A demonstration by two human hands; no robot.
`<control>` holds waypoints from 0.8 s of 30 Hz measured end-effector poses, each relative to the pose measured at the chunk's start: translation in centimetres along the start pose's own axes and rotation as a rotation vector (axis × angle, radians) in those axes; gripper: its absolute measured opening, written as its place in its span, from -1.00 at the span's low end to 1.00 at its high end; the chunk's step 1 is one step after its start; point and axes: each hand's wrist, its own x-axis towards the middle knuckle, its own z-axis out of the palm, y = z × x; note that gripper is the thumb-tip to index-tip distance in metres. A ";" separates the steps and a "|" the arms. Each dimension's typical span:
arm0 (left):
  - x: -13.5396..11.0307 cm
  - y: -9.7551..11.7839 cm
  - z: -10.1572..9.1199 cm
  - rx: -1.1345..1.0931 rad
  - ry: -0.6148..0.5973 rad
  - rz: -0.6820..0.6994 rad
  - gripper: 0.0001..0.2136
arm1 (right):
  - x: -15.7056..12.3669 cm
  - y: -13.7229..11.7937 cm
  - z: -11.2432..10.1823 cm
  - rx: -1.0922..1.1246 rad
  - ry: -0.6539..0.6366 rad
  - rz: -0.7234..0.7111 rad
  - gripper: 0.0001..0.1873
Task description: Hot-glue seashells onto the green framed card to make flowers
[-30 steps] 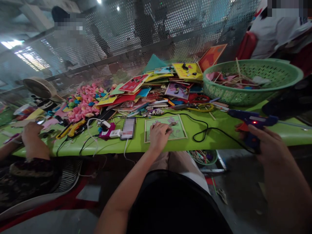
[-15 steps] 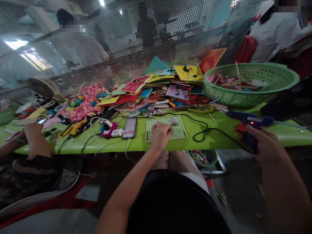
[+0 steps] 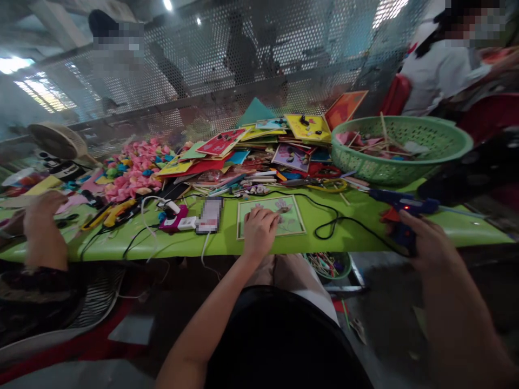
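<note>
My left hand [image 3: 260, 227] rests on a small light-green picture card [image 3: 299, 222] with a pale stick frame, lying at the table's front edge. Its fingers are bent and pressed together over the card, near pinkish-purple flower shapes [image 3: 283, 205]; whatever they pinch is hidden. Off to the right, my right hand [image 3: 430, 237] is wrapped round the handle of a dark blue glue gun [image 3: 414, 204] with an orange trigger and a lit red light. The gun's nozzle points left, above the table and apart from the card.
A black cable [image 3: 336, 216] loops right of the card. Left of it lie a phone [image 3: 210, 215], a magenta power adapter [image 3: 173, 219] and a yellow glue gun [image 3: 117, 212]. Behind are piled cards [image 3: 223, 141] and a green basket [image 3: 377, 168]. A co-worker's hand [image 3: 42, 216] is at far left.
The view has shifted slightly, so most things on the table sit further left. My left hand stays on the card, and my right hand still holds the glue gun off to the right.
</note>
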 end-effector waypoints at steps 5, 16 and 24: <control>-0.2 -0.2 0.2 0.034 -0.029 0.064 -0.80 | 0.0 -0.7 0.2 -0.095 -0.096 0.032 -0.70; 0.1 0.0 0.4 0.159 -0.010 0.197 -0.89 | 2.9 -2.1 0.2 -0.497 -0.159 0.024 -0.58; 0.1 0.0 0.4 0.149 0.029 0.184 -0.86 | 5.0 -2.6 -1.7 -1.033 -0.108 -0.430 -0.33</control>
